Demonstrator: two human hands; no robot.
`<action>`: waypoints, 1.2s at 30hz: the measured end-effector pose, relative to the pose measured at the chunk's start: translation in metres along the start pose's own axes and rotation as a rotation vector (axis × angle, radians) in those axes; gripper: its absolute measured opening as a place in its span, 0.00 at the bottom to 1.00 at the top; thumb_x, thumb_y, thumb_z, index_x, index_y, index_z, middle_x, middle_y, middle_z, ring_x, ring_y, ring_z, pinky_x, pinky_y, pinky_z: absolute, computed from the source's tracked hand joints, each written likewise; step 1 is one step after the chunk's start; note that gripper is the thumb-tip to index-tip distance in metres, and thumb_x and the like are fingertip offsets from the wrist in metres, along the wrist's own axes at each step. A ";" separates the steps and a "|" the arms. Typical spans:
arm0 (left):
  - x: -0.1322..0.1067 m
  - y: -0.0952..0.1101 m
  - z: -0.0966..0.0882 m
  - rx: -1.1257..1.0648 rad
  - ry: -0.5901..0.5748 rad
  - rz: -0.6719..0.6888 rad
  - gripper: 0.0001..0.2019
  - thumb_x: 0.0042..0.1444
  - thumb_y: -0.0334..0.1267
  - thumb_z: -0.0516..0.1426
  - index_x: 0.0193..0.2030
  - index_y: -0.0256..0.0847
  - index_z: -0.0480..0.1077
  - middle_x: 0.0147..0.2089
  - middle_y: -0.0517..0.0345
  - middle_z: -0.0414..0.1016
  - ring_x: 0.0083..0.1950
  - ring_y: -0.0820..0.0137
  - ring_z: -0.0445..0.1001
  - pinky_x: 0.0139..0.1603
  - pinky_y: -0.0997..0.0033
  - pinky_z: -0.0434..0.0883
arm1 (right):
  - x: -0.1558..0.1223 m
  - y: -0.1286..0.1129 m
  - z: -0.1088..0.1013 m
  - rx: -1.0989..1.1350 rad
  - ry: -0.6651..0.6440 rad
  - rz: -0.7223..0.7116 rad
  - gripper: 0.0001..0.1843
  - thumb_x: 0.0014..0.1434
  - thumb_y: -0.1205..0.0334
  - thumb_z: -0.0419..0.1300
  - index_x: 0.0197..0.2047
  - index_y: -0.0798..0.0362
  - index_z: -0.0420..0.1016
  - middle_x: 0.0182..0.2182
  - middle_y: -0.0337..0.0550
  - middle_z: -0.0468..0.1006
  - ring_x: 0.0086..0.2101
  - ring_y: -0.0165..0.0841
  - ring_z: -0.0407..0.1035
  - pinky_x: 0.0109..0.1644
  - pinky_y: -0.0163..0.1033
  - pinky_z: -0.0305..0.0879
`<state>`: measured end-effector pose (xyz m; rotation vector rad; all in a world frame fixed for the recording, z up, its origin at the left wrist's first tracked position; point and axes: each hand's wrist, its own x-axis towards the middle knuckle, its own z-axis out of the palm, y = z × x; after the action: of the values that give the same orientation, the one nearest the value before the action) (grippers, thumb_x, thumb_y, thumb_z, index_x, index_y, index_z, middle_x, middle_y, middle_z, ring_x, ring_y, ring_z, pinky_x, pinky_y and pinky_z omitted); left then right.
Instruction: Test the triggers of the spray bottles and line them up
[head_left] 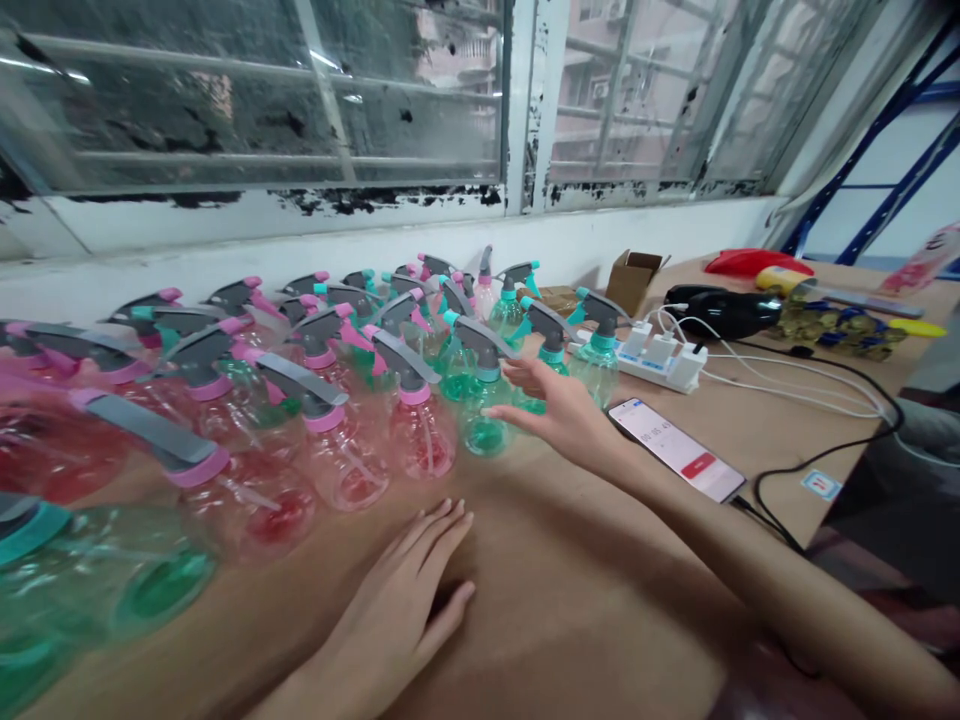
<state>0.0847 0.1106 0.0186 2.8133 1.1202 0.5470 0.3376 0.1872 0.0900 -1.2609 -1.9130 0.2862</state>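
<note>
Several pink and teal plastic spray bottles with grey triggers stand in rows on the wooden table (570, 600), from the left edge to the middle. My left hand (397, 610) lies flat and open on the bare wood, just in front of a pink bottle (420, 425). My right hand (559, 410) is stretched forward with fingers open, its fingertips beside a teal bottle (484, 400) at the right end of the rows. It holds nothing.
A phone (679, 450) with a lit screen lies to the right of my right hand. Behind it sits a white power strip (660, 360) with chargers and cables. A small cardboard box (634, 280), a black object (724, 310) and red and yellow items lie farther right.
</note>
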 end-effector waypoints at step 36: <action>-0.005 0.005 -0.004 -0.311 0.004 -0.168 0.34 0.60 0.48 0.58 0.70 0.46 0.49 0.68 0.46 0.61 0.66 0.51 0.63 0.61 0.46 0.65 | -0.100 -0.026 0.002 -0.137 0.103 -0.146 0.27 0.55 0.40 0.62 0.48 0.52 0.67 0.36 0.47 0.75 0.36 0.41 0.71 0.37 0.44 0.67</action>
<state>0.0833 0.1034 0.0217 2.4314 1.1452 0.6481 0.3364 0.0907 0.0542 -1.1926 -1.9506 0.0147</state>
